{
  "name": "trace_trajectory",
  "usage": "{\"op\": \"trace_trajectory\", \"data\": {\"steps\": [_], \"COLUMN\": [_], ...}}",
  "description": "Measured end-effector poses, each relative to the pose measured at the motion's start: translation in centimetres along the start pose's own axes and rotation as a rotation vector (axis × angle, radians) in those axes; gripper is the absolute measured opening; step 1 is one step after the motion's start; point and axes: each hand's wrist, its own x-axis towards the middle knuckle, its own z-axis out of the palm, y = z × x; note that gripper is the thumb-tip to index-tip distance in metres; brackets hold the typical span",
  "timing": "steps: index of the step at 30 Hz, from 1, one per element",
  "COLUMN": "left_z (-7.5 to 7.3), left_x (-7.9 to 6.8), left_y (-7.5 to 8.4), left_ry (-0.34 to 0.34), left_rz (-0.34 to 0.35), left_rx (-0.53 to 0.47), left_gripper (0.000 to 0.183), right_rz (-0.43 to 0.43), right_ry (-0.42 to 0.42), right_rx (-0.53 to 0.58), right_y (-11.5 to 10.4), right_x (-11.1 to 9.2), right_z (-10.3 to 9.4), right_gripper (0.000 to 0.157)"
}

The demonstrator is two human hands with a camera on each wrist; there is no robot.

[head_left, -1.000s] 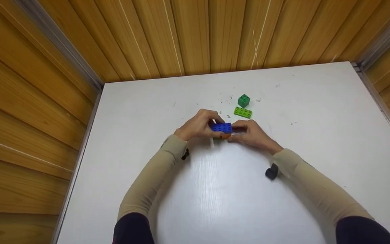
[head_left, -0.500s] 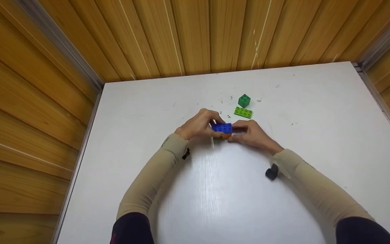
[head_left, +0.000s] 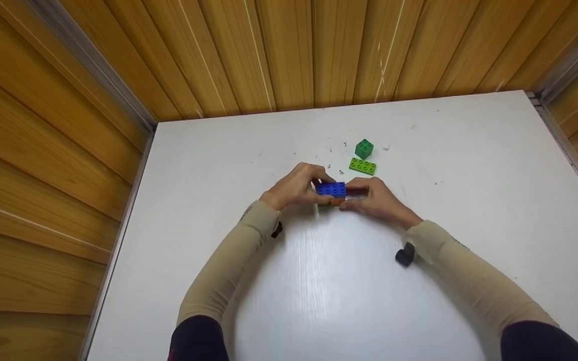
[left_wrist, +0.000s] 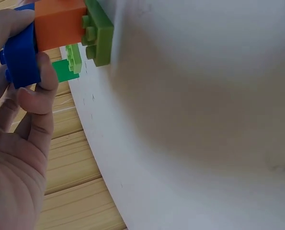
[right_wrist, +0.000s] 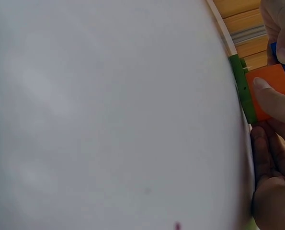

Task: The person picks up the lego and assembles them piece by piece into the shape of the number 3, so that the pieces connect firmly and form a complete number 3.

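Observation:
A small stack of toy building bricks stands on the table: a blue brick [head_left: 332,188] on top, an orange brick [left_wrist: 61,25] under it, and a flat green brick [right_wrist: 243,88] at the bottom. The green piece sticks out past the orange one on the left hand's side. My left hand [head_left: 296,186] pinches the blue brick between thumb and fingers. From the other side my right hand [head_left: 378,199] holds the orange brick, its thumb [right_wrist: 271,98] flat against the near face. The far faces of the stack are hidden in the head view.
Just behind the hands lie a flat lime-green brick [head_left: 363,166] and a taller green brick [head_left: 364,149] on the white table [head_left: 208,165]. Small dark marks dot the tabletop around them. Wooden panels [head_left: 294,55] wall the back and sides. Black wrist devices [head_left: 405,254] hang under the sleeves.
Both hands keep their hold on the stack with hardly any motion. The whole head view has shifted very slightly, so everything appears a few pixels further right.

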Motion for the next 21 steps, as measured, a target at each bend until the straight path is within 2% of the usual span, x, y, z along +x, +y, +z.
{"op": "trace_trajectory", "data": {"steps": [7, 12, 21], "left_z": [0.4, 1.0, 1.4], "left_x": [-0.7, -1.5, -2.2], "left_y": [0.1, 0.2, 0.3], "left_ry": [0.041, 0.072, 0.128], "left_rz": [-0.039, -0.086, -0.118], "left_rx": [0.034, 0.0, -0.071], "left_gripper": [0.038, 0.044, 0.043], "right_rz": [0.016, 0.007, 0.013], "right_ry": [0.013, 0.012, 0.019], "right_rx": [-0.001, 0.005, 0.024], "right_y": [-0.3, 0.0, -0.4], "right_x": [-0.1, -0.2, -0.2], "right_z": [0.2, 0.3, 0.2], "right_gripper": [0.041, 0.041, 0.04]}}
